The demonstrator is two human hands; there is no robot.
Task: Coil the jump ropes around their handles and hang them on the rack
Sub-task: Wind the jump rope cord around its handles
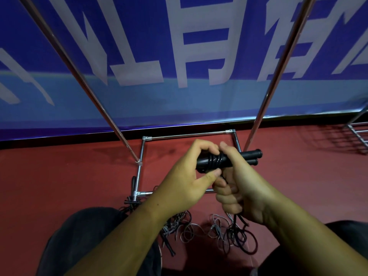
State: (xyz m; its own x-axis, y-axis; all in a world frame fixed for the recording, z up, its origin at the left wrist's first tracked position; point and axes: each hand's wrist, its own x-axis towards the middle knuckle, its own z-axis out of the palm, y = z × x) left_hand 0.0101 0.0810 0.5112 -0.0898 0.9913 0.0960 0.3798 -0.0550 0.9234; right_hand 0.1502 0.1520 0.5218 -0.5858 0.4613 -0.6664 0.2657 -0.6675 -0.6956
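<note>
Rack: chrome uprights & base frame on red floor, blue banner behind. Loose ropes lie tangled by the frame's near bar. L hand curls over the rope wound round two black handles, fingers on top, thumb under, pinching the coil. Handles are side by side, in midair above the frame. R hand is clenched round the handles' middle; rope tail drops from its fist to the pile.
</note>
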